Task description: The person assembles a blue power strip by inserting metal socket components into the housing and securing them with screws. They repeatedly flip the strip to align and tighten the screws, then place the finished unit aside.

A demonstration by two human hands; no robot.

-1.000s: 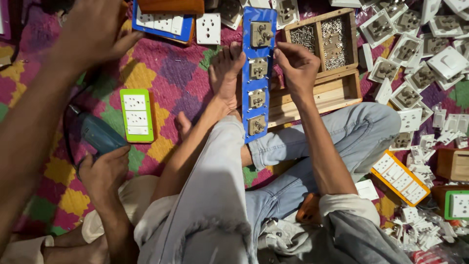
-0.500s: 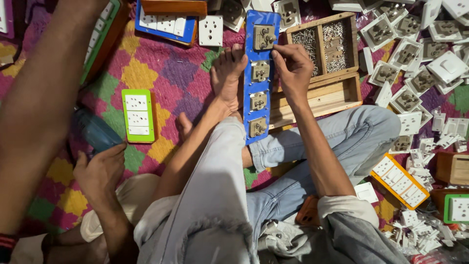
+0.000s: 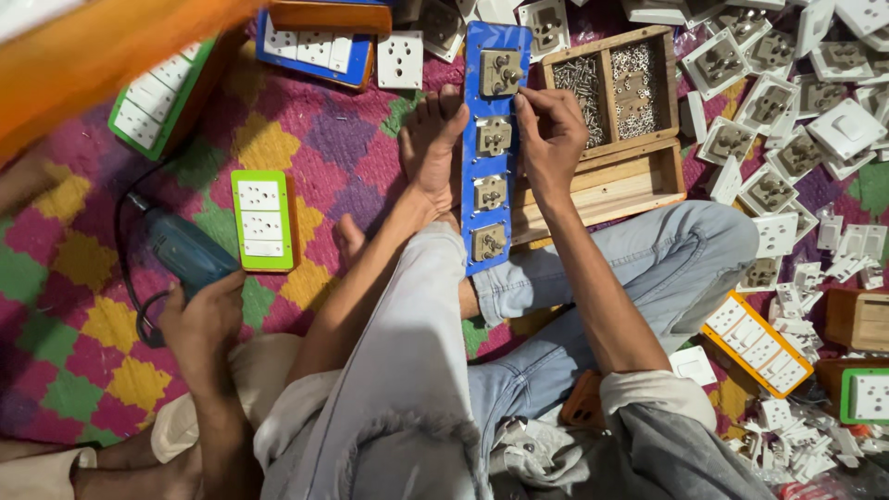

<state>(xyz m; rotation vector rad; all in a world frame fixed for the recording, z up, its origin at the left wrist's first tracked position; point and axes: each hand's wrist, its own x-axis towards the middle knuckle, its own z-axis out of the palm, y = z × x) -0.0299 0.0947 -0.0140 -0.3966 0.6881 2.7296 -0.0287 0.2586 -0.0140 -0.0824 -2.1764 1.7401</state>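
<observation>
A long blue panel (image 3: 470, 199) with several brass socket modules lies in front of me on the patterned mat. My left hand (image 3: 428, 153) presses flat against its left edge, fingers stretched up along it. At the panel's right edge, beside the top socket module (image 3: 500, 72), sits my right hand (image 3: 553, 137) with its fingertips pinched together. Whatever is between the fingertips is too small to make out.
A wooden tray (image 3: 611, 190) with screw compartments stands just right of the panel. White socket parts (image 3: 769, 102) pile up at the right. A co-worker's hand (image 3: 199, 319) holds a blue drill (image 3: 181, 250) at the left, beside a green socket board (image 3: 261, 220). A blurred orange box (image 3: 93, 56) crosses the top left.
The co-worker's arm at the top left has swung out, and a blurred orange box now fills that corner. My hands have barely shifted on the panel.
</observation>
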